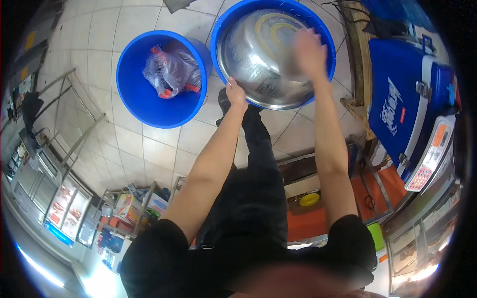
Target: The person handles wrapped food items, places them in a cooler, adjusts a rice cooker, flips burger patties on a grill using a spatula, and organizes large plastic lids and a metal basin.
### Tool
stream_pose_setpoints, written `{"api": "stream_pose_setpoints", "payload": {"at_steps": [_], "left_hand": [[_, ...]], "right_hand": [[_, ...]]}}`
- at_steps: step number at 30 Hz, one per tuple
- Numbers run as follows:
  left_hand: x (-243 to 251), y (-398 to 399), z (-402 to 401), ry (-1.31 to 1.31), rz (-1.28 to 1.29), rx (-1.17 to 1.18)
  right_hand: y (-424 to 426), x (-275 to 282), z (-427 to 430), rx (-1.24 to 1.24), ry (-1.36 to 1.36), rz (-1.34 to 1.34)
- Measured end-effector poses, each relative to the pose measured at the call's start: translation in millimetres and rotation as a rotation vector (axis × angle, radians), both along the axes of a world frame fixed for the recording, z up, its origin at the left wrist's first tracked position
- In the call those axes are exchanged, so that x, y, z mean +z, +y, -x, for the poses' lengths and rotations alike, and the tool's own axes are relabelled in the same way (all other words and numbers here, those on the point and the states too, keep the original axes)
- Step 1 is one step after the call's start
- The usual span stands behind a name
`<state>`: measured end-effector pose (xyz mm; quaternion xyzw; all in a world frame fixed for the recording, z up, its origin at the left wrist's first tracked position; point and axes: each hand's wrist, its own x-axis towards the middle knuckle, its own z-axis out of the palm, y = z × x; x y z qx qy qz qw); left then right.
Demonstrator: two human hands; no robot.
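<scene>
A large stainless steel basin [249, 56] lies tilted over the mouth of a blue plastic tub [217, 31], with yellowish curved streaks and wet drops on its metal. My left hand [236, 92] grips the basin's rim at its lower left. Blurred by motion, my right hand [309, 54] is at the right part of the basin; whether it holds something there cannot be told. The tub's inside is mostly hidden under the basin.
Left of the tub, a blue bucket [136, 100] on the tiled floor [156, 138] holds knotted plastic bags [173, 72]. A blue cooler box [391, 93] and wooden beams [357, 56] stand at the right. Metal racks [87, 128] are at the left.
</scene>
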<state>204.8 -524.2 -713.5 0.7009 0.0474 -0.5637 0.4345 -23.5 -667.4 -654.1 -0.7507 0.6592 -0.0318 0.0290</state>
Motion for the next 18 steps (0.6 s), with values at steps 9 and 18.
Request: {"api": "stream_pose_setpoints", "payload": {"at_steps": [9, 18], "left_hand": [[-4, 10, 7, -0.114, -0.100, 0.039], [-20, 10, 8, -0.102, -0.157, 0.142]], "right_hand": [[-89, 57, -9, -0.089, -0.726, 0.548], [-126, 63, -31, -0.205, -0.414, 0.382]]}}
